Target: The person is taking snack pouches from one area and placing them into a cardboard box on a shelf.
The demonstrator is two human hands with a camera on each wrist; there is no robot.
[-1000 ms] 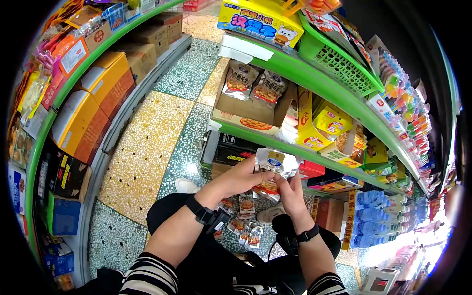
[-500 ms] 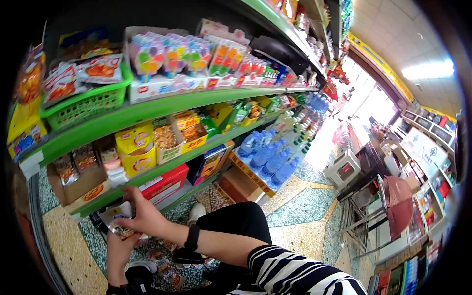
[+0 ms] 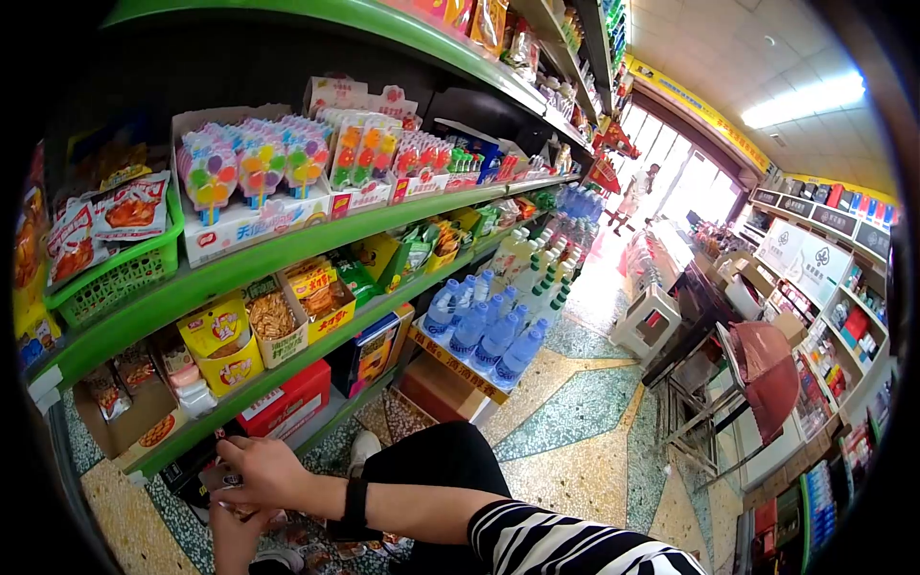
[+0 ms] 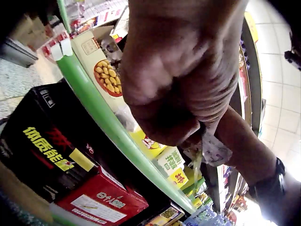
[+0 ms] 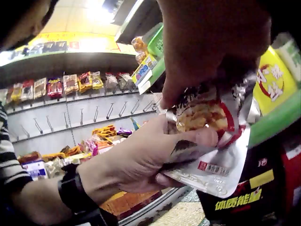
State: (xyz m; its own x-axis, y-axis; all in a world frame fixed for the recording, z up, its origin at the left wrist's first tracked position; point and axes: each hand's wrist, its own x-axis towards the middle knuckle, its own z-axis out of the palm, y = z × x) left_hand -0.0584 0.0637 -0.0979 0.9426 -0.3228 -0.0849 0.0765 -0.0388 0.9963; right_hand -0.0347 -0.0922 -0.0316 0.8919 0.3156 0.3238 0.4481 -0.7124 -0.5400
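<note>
Both hands hold a silvery snack pouch point(image 5: 225, 174) with a picture of nut-like pieces in a red-edged circle. In the right wrist view my left hand point(image 5: 136, 150) grips the pouch's lower part, thumb across the front. My right hand point(image 5: 211, 42) pinches it higher up, its fingertips partly in shadow. At the lower left of the head view, the right hand point(image 3: 264, 474) lies above the left hand point(image 3: 235, 537), mostly covering the pouch. More packets point(image 3: 316, 551) lie on the floor below. A carton point(image 3: 125, 436) with similar pouches sits on the shelf beside the hands.
Green-edged shelves point(image 3: 316, 225) run along the left with lollipops point(image 3: 259, 172) and a green basket point(image 3: 125, 283). Blue-tinted bottles point(image 3: 479, 335) stand past a red box point(image 3: 287, 402). A chair point(image 3: 762, 383) and white stool point(image 3: 647, 321) stand right; a person point(image 3: 634, 196) is near the doorway.
The head view has swung right from the shelf and floor toward the doorway, leaving the hands at lower left. Both hands still hold the pouch. A person has come into view near the doorway.
</note>
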